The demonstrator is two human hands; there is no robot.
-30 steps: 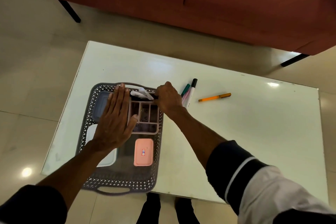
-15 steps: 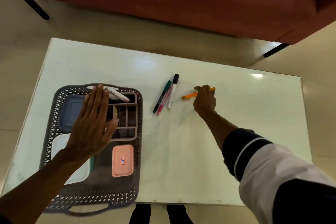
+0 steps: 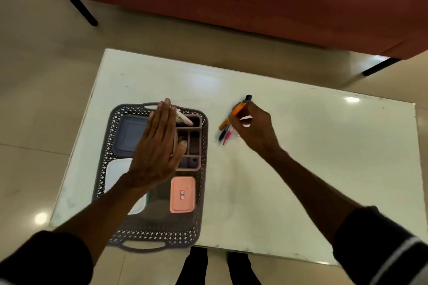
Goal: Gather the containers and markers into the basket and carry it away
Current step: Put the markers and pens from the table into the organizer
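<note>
With orange marker (image 3: 232, 116) pinched in right hand (image 3: 253, 131), sweep up the green, pink markers (image 3: 225, 134) at seven o'clock; left hand (image 3: 157, 143) spread flat over basket (image 3: 202, 183)

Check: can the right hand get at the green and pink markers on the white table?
Probably yes. The right hand, holding the orange marker, sits right over the green marker and pink marker; nothing blocks them.

Low in the frame's middle, you see a small red-bordered sticker (image 3: 182, 194) on the pink lid (image 3: 182, 202) in the basket (image 3: 159, 236). Its print is too small for you to read; nothing else carries writing.
</note>
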